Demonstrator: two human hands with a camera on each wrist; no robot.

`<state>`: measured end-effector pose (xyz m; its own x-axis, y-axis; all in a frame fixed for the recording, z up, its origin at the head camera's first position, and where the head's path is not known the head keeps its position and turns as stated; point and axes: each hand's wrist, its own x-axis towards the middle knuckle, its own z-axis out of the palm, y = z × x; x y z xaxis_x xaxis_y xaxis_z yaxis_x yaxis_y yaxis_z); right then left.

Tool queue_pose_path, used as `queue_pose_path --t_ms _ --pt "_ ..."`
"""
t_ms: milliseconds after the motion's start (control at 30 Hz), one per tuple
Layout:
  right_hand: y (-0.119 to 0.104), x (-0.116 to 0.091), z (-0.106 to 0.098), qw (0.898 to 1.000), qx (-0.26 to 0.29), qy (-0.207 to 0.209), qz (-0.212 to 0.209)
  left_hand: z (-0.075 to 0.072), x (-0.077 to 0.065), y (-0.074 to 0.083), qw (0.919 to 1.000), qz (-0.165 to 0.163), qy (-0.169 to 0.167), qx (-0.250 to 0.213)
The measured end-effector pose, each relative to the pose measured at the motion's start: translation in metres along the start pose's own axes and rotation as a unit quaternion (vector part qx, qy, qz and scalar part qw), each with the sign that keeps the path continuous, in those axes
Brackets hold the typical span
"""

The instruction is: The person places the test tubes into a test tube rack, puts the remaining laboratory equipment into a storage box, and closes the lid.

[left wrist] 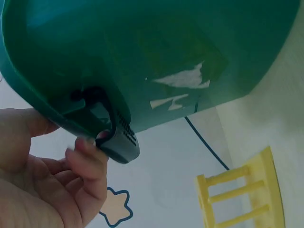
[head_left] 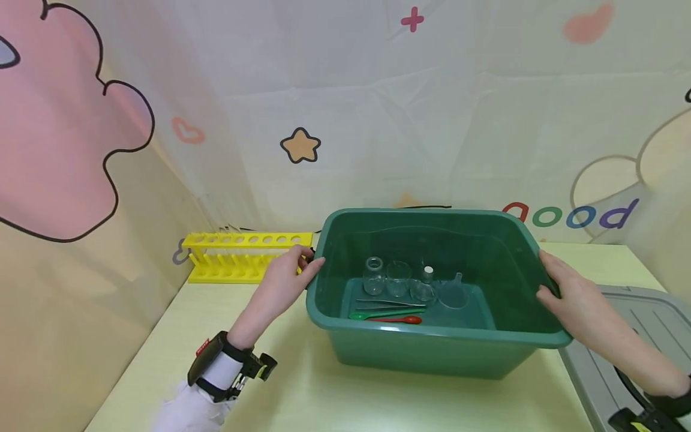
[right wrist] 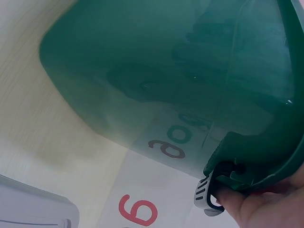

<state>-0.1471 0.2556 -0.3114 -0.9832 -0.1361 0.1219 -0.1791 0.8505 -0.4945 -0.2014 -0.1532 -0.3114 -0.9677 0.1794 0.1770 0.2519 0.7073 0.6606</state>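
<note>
A green plastic tub (head_left: 421,351) is held between both hands over the table. My left hand (head_left: 286,276) grips its left rim; in the left wrist view the fingers (left wrist: 88,164) are at a dark handle clip (left wrist: 114,128) under that rim. At the opposite end my right hand (head_left: 577,300) holds the right rim, its fingers (right wrist: 230,202) hooked at a grey-and-black handle clip (right wrist: 209,194). Inside lie a glass jar (head_left: 373,277), a beaker (head_left: 398,279), a small white-capped glass bottle (head_left: 423,290), a clear funnel (head_left: 453,294), metal tweezers (head_left: 391,303), a green spoon (head_left: 361,315) and a red spoon (head_left: 412,320).
A yellow test tube rack (head_left: 216,277) stands at the table's back left, beside my left hand. A grey ridged plastic lid or tray (head_left: 642,318) lies at the right under my right arm. The pale table (head_left: 291,390) backs onto a printed cloth (head_left: 367,150).
</note>
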Motion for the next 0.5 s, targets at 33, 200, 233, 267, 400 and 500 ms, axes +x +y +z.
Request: queue_pose_path --t_ms 33,200,233,267,400,500 --pt "0.000 0.000 0.000 1.000 0.000 0.000 0.001 0.003 -0.001 0.000 1.0000 -0.001 0.006 -0.004" --pt "0.005 -0.001 -0.001 1.000 0.003 0.001 -0.002 0.013 -0.002 -0.001 0.9989 -0.023 0.018 -0.037" --pt "0.005 0.000 -0.002 1.000 0.005 0.000 -0.005 0.014 -0.002 -0.002 0.9983 -0.028 0.021 -0.046" --pt "0.006 0.000 -0.003 1.000 0.009 -0.001 -0.010 0.015 -0.002 -0.003 0.9977 -0.034 0.023 -0.054" --pt "0.008 0.001 -0.010 0.999 0.037 -0.003 -0.032 0.017 -0.004 -0.005 0.9955 -0.047 0.031 -0.076" --pt "0.011 -0.001 -0.017 0.998 0.053 0.008 -0.024 0.017 -0.005 -0.005 0.9949 -0.050 0.031 -0.082"
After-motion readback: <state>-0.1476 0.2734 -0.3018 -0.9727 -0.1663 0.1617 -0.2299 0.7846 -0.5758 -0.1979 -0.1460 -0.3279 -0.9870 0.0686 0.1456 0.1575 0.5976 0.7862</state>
